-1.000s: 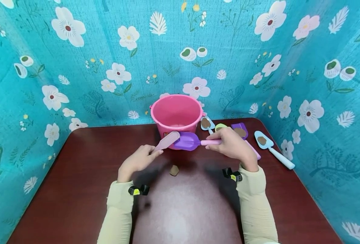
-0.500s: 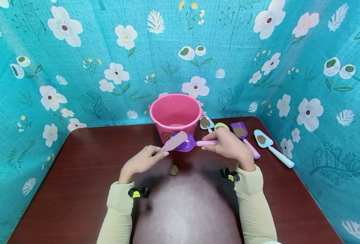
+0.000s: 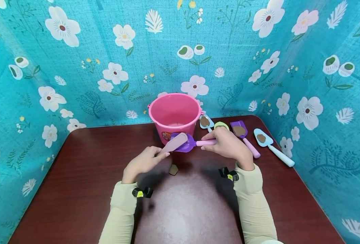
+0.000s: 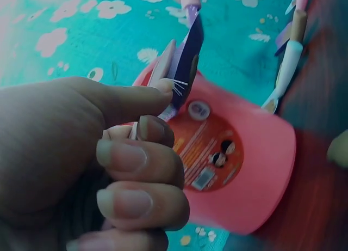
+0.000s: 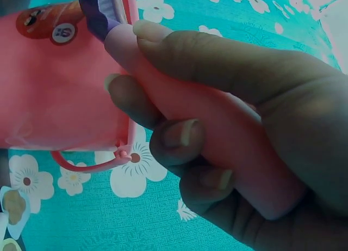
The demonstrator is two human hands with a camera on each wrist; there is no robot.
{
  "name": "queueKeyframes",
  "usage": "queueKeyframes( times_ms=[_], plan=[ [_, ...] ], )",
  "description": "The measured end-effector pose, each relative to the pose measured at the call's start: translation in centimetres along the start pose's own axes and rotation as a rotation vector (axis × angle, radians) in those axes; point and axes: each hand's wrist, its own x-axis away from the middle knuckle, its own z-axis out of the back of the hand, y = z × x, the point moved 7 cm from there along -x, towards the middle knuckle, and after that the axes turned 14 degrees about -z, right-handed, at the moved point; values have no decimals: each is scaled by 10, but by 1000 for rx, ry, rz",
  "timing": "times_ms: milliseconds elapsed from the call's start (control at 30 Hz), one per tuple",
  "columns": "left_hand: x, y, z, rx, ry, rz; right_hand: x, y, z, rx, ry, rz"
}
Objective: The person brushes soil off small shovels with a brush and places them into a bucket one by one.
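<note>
My left hand [image 3: 143, 164] grips a pale pink brush [image 3: 176, 142], whose head lies across the blade of a purple toy shovel. White bristles show between the brush and the blade in the left wrist view. My right hand [image 3: 228, 144] holds the purple shovel [image 3: 190, 145] by its pink handle [image 5: 190, 115], fingers wrapped round it. Both tools are in front of a pink bucket [image 3: 180, 128], above the table. The left wrist view shows a brown patch [image 4: 193, 70] on the underside of the blade. Most of the blade's upper face is hidden by the brush.
A flat brown piece [image 3: 173, 169] lies on the dark red table [image 3: 91, 176]. At the right lie a purple shovel [image 3: 244, 134], a light blue trowel [image 3: 274, 147], another blue one [image 3: 205, 121] and a green one [image 3: 221, 125], partly hidden. Flowered cloth [image 3: 137, 67] surrounds the table.
The brush has shifted right, from the shovel blade's left edge to across its middle. My right hand and the shovel have moved slightly left. Both hands keep their holds.
</note>
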Motion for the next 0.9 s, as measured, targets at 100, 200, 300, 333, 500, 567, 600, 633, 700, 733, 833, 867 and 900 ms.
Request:
queueKeyframes(
  times_ms=[100,200,300,333,500,567,600,633,700,733,833,867,900],
  plan=[
    [3,-6,6,-21,11,16,1,1,2,1,16,-1],
    [7,-10,11,-20,20,37,1,3,4,-12,18,-8],
    [11,-13,15,-11,25,66,1,5,6,-22,13,-11],
    [12,-14,16,-8,27,70,2,6,7,-24,12,-15],
    [18,-20,23,3,48,88,3,9,10,-16,12,-34],
    [19,-21,25,27,55,83,3,10,10,-19,9,-40],
    [19,-21,25,40,55,75,3,10,9,-24,6,-40],
    [20,-21,26,53,55,68,3,10,9,-30,3,-40],
    [19,-19,25,76,48,52,2,9,8,-37,0,-28],
    [18,-18,24,83,45,44,2,8,8,-37,1,-20],
    [16,-13,21,104,31,29,1,6,6,-39,2,8],
    [15,-11,19,119,26,29,1,5,5,-37,1,20],
    [14,-9,16,126,21,24,1,4,5,-37,-1,31]
  ],
)
